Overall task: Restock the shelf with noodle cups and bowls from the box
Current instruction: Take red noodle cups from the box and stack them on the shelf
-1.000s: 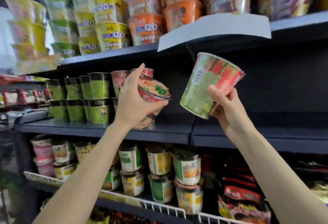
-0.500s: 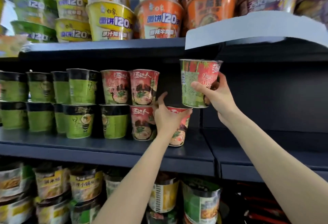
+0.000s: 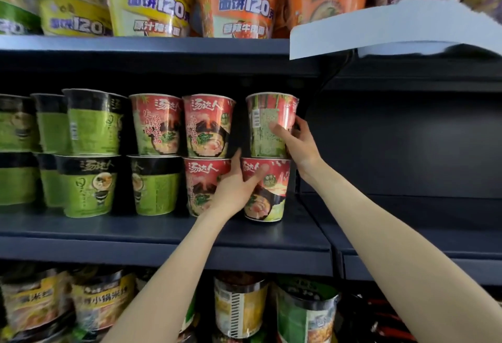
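On the middle shelf [image 3: 163, 236], the left hand [image 3: 233, 193] wraps the lower red noodle cup [image 3: 267, 193], likely steadying it as a base, while the right hand [image 3: 294, 141] grips the upper red cup [image 3: 267, 122] sitting on its lid, barcode side facing out. The stack extends the row of red cups [image 3: 207, 125] printed 汤达人, just beside them; green 汤达人 cups [image 3: 87, 185] stand further left. Above, a yellow bowl [image 3: 149, 0] and an orange bowl [image 3: 239, 3] read 白家 and 面饼120. The box is not in view.
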